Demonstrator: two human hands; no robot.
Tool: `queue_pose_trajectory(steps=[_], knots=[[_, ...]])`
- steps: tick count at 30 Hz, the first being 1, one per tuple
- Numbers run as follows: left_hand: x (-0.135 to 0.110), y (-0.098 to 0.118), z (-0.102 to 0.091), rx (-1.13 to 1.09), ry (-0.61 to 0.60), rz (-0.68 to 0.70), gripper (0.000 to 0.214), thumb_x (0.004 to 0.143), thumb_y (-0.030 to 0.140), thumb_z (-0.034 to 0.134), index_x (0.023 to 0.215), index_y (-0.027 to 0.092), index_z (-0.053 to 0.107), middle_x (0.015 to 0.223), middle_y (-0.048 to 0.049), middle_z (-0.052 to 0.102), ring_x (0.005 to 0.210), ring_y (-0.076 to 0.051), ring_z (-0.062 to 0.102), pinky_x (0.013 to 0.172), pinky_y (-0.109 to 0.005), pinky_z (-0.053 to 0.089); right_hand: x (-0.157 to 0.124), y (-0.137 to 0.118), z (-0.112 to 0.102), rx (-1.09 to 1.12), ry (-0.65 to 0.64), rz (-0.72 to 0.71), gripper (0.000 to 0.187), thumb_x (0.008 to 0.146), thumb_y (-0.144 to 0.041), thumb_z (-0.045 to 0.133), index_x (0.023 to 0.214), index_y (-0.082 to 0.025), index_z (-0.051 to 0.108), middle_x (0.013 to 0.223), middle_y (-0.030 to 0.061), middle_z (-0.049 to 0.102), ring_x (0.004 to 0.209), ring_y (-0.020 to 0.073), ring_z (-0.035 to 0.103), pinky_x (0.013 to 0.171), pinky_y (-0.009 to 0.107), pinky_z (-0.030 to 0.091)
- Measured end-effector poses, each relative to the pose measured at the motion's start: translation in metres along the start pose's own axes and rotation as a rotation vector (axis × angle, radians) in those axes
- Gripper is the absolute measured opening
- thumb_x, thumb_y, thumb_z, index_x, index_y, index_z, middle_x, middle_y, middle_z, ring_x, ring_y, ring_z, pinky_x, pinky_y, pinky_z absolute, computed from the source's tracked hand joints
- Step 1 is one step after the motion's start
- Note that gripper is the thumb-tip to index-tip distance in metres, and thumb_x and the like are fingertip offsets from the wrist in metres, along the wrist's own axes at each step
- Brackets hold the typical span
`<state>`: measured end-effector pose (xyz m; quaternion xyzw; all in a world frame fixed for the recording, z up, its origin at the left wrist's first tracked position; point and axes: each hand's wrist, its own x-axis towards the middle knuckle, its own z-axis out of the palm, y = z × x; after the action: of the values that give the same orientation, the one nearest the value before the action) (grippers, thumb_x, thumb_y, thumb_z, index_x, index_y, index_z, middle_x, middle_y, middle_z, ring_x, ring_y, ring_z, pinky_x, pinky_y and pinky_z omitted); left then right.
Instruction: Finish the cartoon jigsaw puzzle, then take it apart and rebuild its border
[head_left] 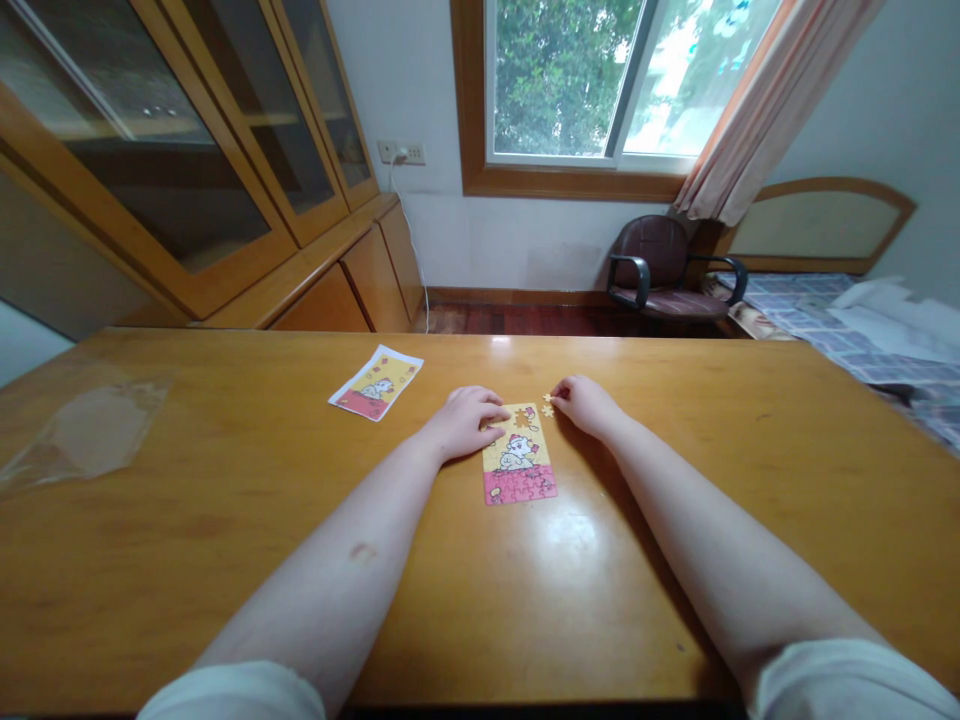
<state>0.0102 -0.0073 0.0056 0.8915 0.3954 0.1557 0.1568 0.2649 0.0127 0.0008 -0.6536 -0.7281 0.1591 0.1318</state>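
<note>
Left hand [466, 422] lies palm down, fingers a bit spread, fingertips on the upper left part of the jigsaw puzzle [519, 478]. Puzzle sits flat just right of that hand, between the two hands and reaching nearer the person than either: yellow top, white cartoon animal mid, pink bottom strip. Irregular gap in its top part, right of the left hand's fingertips, left of the right hand. Right hand [589, 405] has thumb and index drawn close together at the loose puzzle pieces [548, 411], small and yellowish, just left of its fingertips, beside the puzzle's upper right edge; can't tell if a piece is actually pinched. Printed picture card [377, 384], similar design, white border, lies tilted left of the left hand and slightly farther out, not touching it. Clear plastic bag [82, 430] flat, well left of the left hand. All on the wooden surface [480, 620]. Well beyond the right hand: office chair [656, 265], bed [847, 310]. Beyond the left hand, off left: glass-door cabinet [315, 235].
</note>
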Motion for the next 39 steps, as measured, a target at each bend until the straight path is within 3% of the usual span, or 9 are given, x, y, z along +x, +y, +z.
queue_pose_trajectory(steps=[7,14,26,33,39], knots=[[0.0,-0.001,0.001,-0.004,0.004,0.001,0.025,0.082,0.034,0.064,0.104,0.026,0.073,0.117,-0.0057,0.065,0.113,-0.026,0.055,0.102,-0.045,0.038,-0.009,-0.012,-0.006,0.212,0.037,0.029,0.003,0.078,-0.02,0.068,0.08,-0.018,0.069,0.079,0.0029,0.071,0.069,0.0139,0.06,0.064,0.024,0.042],[0.0,-0.002,0.003,-0.002,0.012,0.02,0.025,0.082,0.035,0.064,0.104,0.026,0.073,0.116,-0.0058,0.065,0.112,-0.025,0.056,0.101,-0.045,0.038,-0.02,-0.029,0.004,0.392,-0.13,-0.174,0.011,0.078,-0.021,0.067,0.084,-0.02,0.076,0.078,0.0012,0.073,0.068,0.0131,0.06,0.066,0.024,0.045],[0.0,-0.003,0.006,0.019,0.02,0.057,0.023,0.084,0.034,0.061,0.103,0.028,0.073,0.116,-0.0052,0.065,0.112,-0.025,0.055,0.101,-0.045,0.039,-0.018,-0.029,0.008,0.286,-0.172,-0.208,0.012,0.079,-0.022,0.07,0.088,-0.022,0.077,0.084,0.0012,0.075,0.073,0.0141,0.063,0.069,0.023,0.046],[0.0,-0.002,0.005,0.03,0.016,0.069,0.022,0.085,0.035,0.061,0.103,0.029,0.073,0.116,-0.0053,0.065,0.112,-0.024,0.055,0.1,-0.045,0.039,-0.018,-0.028,0.007,0.205,-0.158,-0.369,0.013,0.081,-0.017,0.066,0.089,-0.021,0.077,0.088,0.0035,0.071,0.085,0.0161,0.064,0.08,0.026,0.047],[0.0,-0.002,0.005,0.038,0.014,0.094,0.022,0.086,0.033,0.061,0.103,0.031,0.074,0.116,-0.0049,0.065,0.112,-0.024,0.055,0.099,-0.044,0.039,-0.02,-0.027,0.002,0.15,-0.1,-0.412,0.018,0.083,-0.015,0.06,0.09,-0.02,0.076,0.091,0.0047,0.069,0.085,0.016,0.063,0.082,0.025,0.047]])
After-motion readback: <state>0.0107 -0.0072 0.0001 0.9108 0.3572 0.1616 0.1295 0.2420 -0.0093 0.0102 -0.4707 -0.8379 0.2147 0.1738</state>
